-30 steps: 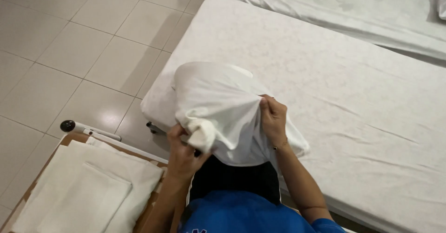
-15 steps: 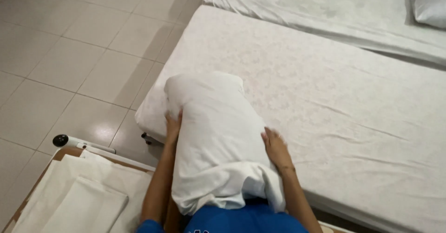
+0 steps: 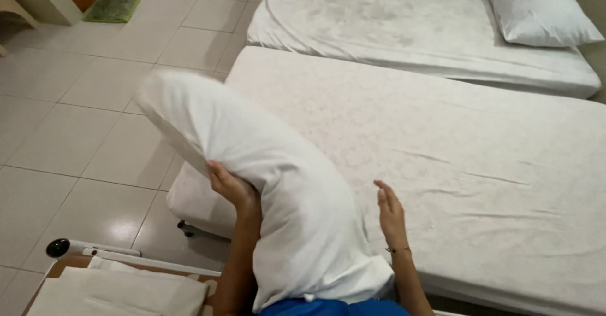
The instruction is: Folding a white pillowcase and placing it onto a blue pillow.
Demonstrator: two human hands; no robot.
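The pillow (image 3: 265, 183), in a white case, stands tilted over the near corner of the bed (image 3: 480, 164), its top end pointing to 10 o'clock and its lower end against the person's body. The left hand (image 3: 230, 187) grips the pillow's left edge, fingers closed on the fabric. The right hand (image 3: 390, 212) is open with fingers extended, just beside the pillow at 3 o'clock, not touching it. Folded white linen (image 3: 120, 291) lies at 7 o'clock. A second bed (image 3: 404, 26) with another pillow (image 3: 540, 10) lies at 1 o'clock.
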